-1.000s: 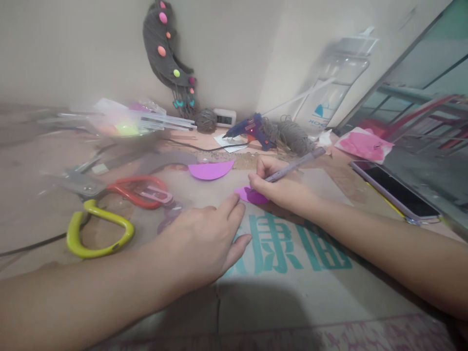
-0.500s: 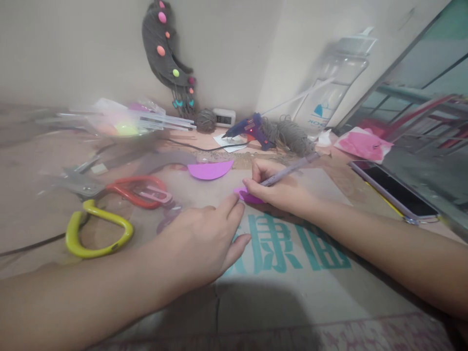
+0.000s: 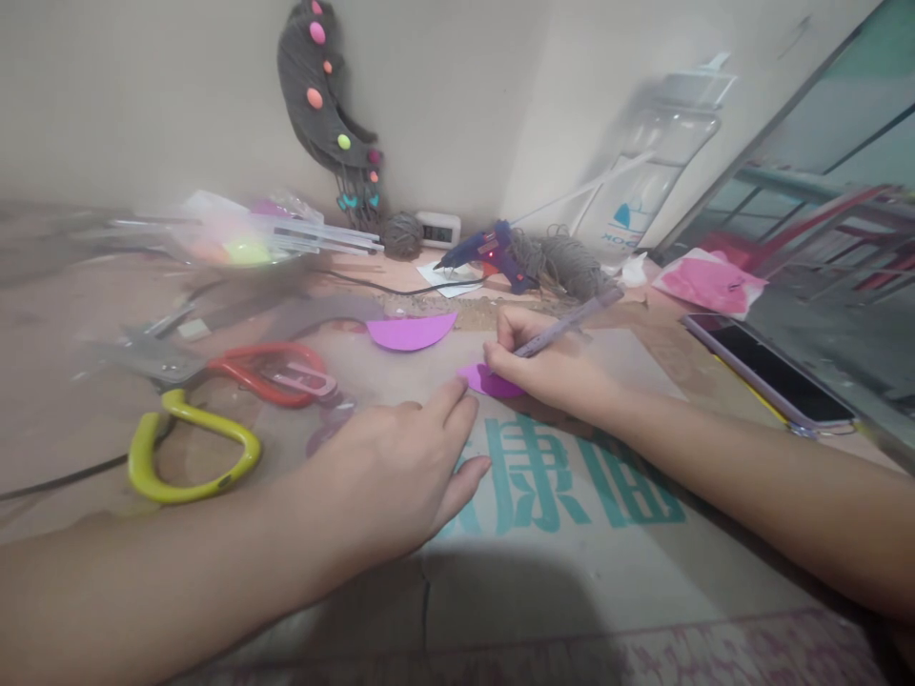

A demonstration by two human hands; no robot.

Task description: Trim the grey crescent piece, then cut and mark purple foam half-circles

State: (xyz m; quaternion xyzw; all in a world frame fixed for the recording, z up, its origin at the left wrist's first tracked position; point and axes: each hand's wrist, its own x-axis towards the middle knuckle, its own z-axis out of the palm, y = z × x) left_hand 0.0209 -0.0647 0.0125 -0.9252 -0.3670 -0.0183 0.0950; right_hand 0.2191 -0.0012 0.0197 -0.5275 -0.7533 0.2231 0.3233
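Note:
My right hand (image 3: 550,357) is closed around a pale purple pen (image 3: 572,320), slanted with its lower end at a purple paper piece (image 3: 490,381). The fingers partly cover that piece. My left hand (image 3: 400,462) lies open on the board, its index fingertip on the left end of the same piece and its thumb apart. Just beyond, a purple paper half-circle (image 3: 413,332) lies flat. Under both hands is a light board (image 3: 529,581) printed with teal characters.
At left lie scissors with red and yellow handles (image 3: 193,488). Along the back are a bowl of glue sticks (image 3: 250,252), a blue glue gun (image 3: 493,250), grey yarn (image 3: 572,267) and a clear bottle (image 3: 636,171). A phone (image 3: 776,370) lies at right; a decorated crescent (image 3: 307,86) is against the wall.
My right hand and the pen have shifted slightly right along the purple piece, showing more of it. My left hand has stayed in place.

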